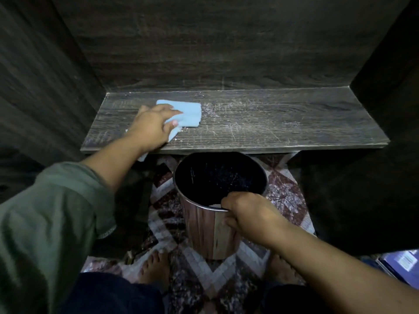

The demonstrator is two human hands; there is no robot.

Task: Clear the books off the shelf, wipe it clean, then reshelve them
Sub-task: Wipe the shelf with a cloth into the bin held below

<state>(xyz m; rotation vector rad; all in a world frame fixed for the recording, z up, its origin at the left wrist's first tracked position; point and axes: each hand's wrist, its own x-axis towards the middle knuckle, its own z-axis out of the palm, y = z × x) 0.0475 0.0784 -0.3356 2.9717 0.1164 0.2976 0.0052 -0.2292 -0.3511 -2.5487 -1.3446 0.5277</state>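
A dark wood-grain shelf (283, 123) runs across the middle of the head view, bare of books, with pale dust and crumbs scattered over its centre. On its left part lies a folded light-blue cloth (190, 113). My left hand (152, 128) presses on the cloth with the thumb hooked under its near edge. Below the shelf's front edge, my right hand (247, 214) grips the rim of a wood-patterned bin (204, 230) with a dark inside, held just under the shelf.
Dark side panels close in the shelf on the left and right, with a back panel behind. A patterned red and white rug (283, 196) covers the floor, with my bare feet on it. A blue-purple book (401, 261) lies at the lower right.
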